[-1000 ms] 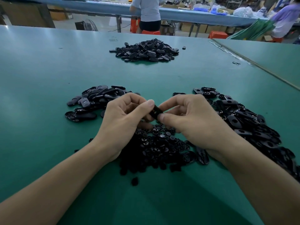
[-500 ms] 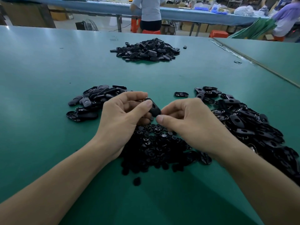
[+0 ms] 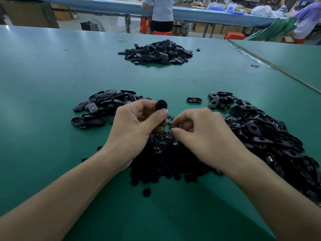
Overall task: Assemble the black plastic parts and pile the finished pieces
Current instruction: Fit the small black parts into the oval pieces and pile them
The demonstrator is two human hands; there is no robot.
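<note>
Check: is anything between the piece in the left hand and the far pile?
Nothing visible. The left hand holds the piece up, and only bare table lies between it and the far pile. The left pile and a lone shell sit off to the sides.

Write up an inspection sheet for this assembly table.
Surface: green matte table; second green table at right.
Job's things: far pile of black oval plastic pieces; left pile of black oval shells; right pile of holed black shells; near heap of small round black parts.
Clutter: small black stray part beside the far pile; thin black scrap near the seam.
Grips: left hand pinches one black oval piece; right hand curled over the near heap, hold unclear.
Cables: nothing seen on the table.
Surroundings: long blue bench, person in white top, floor fan.
</note>
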